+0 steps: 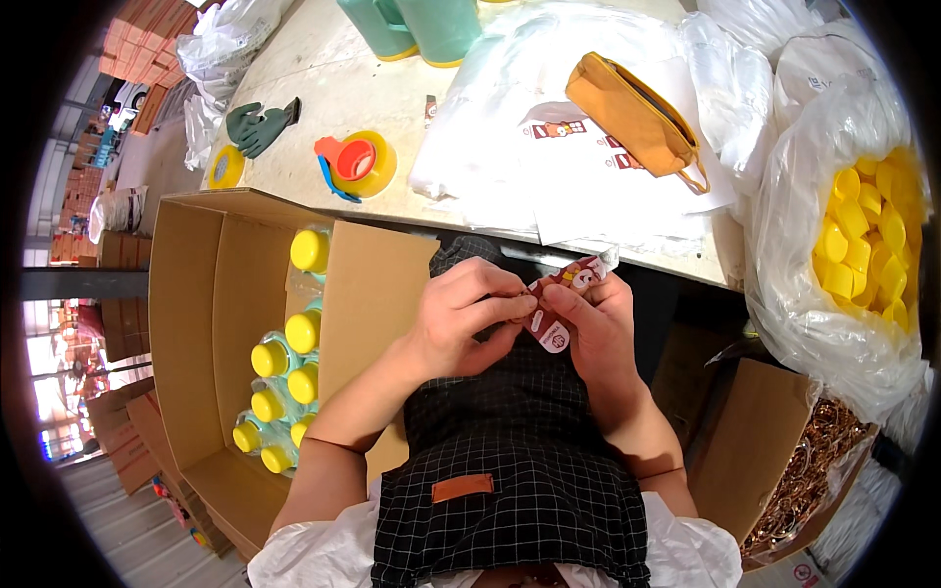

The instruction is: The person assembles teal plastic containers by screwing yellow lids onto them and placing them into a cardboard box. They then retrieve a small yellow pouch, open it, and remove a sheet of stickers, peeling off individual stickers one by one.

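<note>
In front of my apron [520, 431], both hands meet on a small brown printed sticker [578, 279] with a cartoon figure and a white round mark. My left hand [466, 318] pinches its left edge between thumb and fingertips. The right hand [598, 328] grips the other side, thumb pressed on its front. Part of the sticker is hidden by my fingers. To the left stands an open cardboard box [186, 323] holding several clear bottles with yellow caps [304, 331]. Sheets with similar brown stickers [559, 128] lie on the table ahead.
On the table [323, 88] are a mustard pouch [632, 113], dark green gloves [260, 127], yellow tape rolls [377, 167] and green jugs [441, 29]. A plastic bag of yellow caps [858, 250] stands at right, above a carton of copper-coloured pieces [804, 470].
</note>
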### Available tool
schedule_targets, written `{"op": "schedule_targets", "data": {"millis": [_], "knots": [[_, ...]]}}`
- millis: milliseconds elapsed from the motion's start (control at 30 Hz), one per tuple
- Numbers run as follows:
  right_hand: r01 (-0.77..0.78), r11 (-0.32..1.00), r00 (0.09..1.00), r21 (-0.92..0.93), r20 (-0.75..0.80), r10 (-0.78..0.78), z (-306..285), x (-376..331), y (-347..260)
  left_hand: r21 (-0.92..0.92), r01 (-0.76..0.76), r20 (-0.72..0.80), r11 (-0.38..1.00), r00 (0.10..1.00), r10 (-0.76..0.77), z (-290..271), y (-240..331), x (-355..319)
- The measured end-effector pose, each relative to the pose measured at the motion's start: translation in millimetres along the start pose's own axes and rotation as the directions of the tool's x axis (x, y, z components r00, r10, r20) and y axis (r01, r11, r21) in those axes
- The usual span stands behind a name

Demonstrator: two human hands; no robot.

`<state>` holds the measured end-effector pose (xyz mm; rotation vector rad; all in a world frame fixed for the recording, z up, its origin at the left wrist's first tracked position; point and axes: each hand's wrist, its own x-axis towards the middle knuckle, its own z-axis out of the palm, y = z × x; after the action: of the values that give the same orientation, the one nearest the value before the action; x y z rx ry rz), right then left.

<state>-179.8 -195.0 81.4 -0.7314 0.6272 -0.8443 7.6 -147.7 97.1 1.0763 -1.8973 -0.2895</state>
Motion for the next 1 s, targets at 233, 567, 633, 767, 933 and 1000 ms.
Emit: {"op": "schedule_targets", "data": {"millis": [233,567,633,767,933,1000], "knots": [[-0.062,0.998,0.998,0.01,-0.007,0.062,-0.4,4.7,0.7,0.252,-0.067,-0.055,0.965,0.995,0.084,7.3,-3.8,-7.4],[-0.117,0.993,0.993,0.028,-0.029,0.118,-3.5,5.9,-2.7,0.361,-0.135,-0.088,0.923,0.98,0.178,-0.1,-4.3,1.6],[-0.146,0.988,0.989,0.059,-0.004,0.146,-0.8,5.4,-3.8,0.431,-0.219,-0.059,0.875,0.961,0.27,2.5,-9.2,-7.6],[-0.164,0.973,0.982,0.164,0.119,0.146,-7.0,9.0,1.9,0.296,-0.039,-0.112,0.955,0.991,0.075,3.4,-7.2,-8.4],[0.098,0.995,0.992,0.033,0.078,-0.101,-8.5,4.5,18.6,-0.313,0.439,-0.064,0.842,0.875,-0.48,19.5,-0.3,-15.9],[0.252,0.961,0.968,-0.118,0.042,-0.248,-12.8,5.3,27.6,-0.523,0.554,0.063,0.648,0.783,-0.618,24.2,1.6,-17.7]]}}
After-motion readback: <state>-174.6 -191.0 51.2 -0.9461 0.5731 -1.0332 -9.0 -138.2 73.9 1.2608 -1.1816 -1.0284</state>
